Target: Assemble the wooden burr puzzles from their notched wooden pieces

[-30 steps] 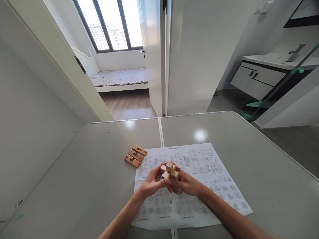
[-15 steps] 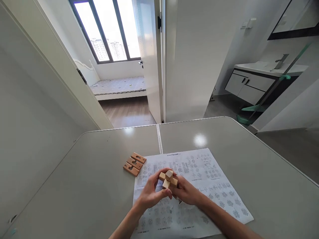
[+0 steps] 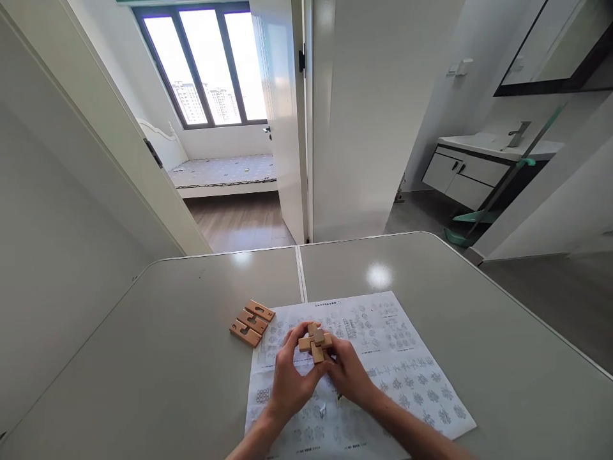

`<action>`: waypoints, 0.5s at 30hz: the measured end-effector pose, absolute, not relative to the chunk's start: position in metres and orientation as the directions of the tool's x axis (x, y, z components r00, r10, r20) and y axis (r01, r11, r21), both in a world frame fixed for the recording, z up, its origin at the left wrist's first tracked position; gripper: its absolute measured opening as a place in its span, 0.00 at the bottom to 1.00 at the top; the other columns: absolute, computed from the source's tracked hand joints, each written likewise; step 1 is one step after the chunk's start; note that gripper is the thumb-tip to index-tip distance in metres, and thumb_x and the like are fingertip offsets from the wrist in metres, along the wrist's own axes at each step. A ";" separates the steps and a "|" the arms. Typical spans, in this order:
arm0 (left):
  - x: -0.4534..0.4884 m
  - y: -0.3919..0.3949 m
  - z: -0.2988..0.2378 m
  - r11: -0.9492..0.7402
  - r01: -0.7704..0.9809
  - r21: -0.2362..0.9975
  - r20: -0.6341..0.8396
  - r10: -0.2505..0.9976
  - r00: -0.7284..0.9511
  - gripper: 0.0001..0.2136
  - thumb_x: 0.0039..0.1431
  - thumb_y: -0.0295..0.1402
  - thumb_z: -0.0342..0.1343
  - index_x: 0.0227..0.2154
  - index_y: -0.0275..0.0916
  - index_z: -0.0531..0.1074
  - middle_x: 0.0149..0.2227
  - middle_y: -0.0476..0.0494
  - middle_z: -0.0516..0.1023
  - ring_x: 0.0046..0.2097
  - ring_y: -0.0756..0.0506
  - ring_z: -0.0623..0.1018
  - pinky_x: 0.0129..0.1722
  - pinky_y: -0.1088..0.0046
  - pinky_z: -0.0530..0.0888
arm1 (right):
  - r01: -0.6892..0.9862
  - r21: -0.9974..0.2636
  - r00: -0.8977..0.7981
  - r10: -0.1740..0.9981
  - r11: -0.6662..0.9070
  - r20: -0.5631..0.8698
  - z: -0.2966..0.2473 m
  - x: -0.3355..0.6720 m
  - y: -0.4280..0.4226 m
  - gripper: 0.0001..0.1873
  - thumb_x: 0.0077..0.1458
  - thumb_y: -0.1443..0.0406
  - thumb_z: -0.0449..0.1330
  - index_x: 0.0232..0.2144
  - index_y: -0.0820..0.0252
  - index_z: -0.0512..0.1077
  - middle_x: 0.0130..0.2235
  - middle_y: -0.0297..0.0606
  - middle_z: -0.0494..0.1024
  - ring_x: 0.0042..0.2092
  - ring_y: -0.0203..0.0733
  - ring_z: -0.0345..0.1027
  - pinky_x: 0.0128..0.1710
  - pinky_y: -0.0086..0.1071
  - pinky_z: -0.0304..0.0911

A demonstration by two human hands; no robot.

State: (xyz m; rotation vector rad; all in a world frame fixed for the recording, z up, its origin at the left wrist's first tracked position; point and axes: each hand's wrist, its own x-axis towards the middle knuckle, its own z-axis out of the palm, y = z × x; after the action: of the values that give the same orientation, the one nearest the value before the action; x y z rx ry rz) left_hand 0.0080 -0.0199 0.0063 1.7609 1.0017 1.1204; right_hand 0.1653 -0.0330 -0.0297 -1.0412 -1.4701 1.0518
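A small wooden interlocking puzzle (image 3: 315, 343), a cross of pale bars, is held above a printed instruction sheet (image 3: 393, 358). My left hand (image 3: 290, 378) grips it from the left with thumb and fingers closed on the bars. From the right, my right hand (image 3: 348, 377) pinches the same puzzle. Three darker notched wooden pieces (image 3: 251, 319) lie side by side on the grey table (image 3: 158, 358), just left of the sheet and apart from both hands.
The table has a seam down its middle and rounded edges. Beyond it stand a white wall, an open doorway to a room with a bed and window, and at right a sink cabinet (image 3: 474, 169) with a green mop.
The puzzle has been turned in my hands and sits a little lower over the sheet. The view has tilted slightly; the three loose pieces have not moved.
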 end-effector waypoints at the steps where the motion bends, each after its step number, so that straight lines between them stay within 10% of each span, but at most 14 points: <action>1: 0.010 -0.021 0.005 -0.363 0.206 0.909 0.305 0.914 0.266 0.28 0.59 0.36 0.68 0.60 0.46 0.68 0.58 0.39 0.78 0.60 0.34 0.77 0.61 0.53 0.73 | 0.104 -0.964 -0.096 0.967 0.246 0.237 -0.031 0.164 -0.033 0.09 0.66 0.59 0.57 0.35 0.58 0.69 0.30 0.33 0.71 0.30 0.39 0.58 0.31 0.31 0.56; 15: 0.004 -0.017 0.002 -0.277 0.198 0.940 0.202 0.922 0.331 0.30 0.56 0.43 0.70 0.60 0.44 0.70 0.57 0.37 0.79 0.58 0.34 0.78 0.61 0.52 0.73 | 0.064 -0.980 -0.314 0.936 0.187 0.158 -0.021 0.179 -0.030 0.08 0.65 0.60 0.59 0.36 0.60 0.70 0.33 0.34 0.72 0.33 0.39 0.61 0.32 0.30 0.58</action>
State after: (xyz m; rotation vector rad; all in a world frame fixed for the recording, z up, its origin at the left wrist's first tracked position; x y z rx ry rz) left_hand 0.0038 -0.0167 0.0018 1.7029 1.0129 1.0167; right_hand 0.1789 -0.0298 -0.0206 -0.9783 -1.5845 1.2505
